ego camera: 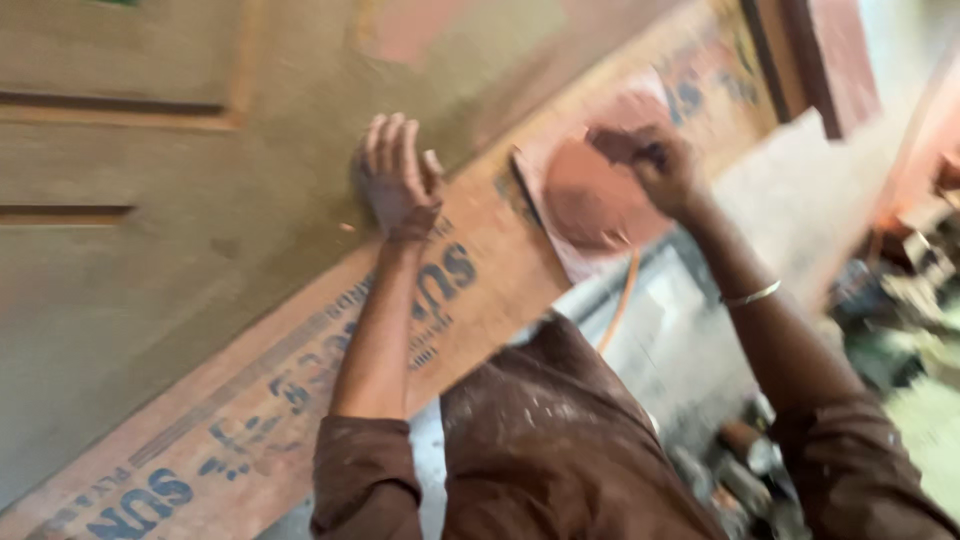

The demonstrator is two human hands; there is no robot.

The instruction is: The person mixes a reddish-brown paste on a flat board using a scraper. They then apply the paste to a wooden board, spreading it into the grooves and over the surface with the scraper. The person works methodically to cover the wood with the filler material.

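Note:
The picture is motion-blurred. My left hand (pixel 398 180) lies flat on a brown wooden door panel (pixel 150 220), near its lower edge; its fingers are stretched out and hold nothing. My right hand (pixel 660 165) is closed around a dark part on the upper edge of a reddish round disc (pixel 590 205). The disc rests against a plywood sheet (pixel 480 290) with blue printing on it. An orange cord (pixel 625 300) hangs down from under the disc. A thin metal bangle (pixel 750 295) sits on my right forearm. Both of my sleeves are brown and dusty.
The door panel has recessed grooves (pixel 70 212) at the left. A grey floor (pixel 700 340) lies below the plywood sheet. Blurred clutter and small cans (pixel 750 460) stand at the lower right, and a dark wooden frame (pixel 790 60) is at the top right.

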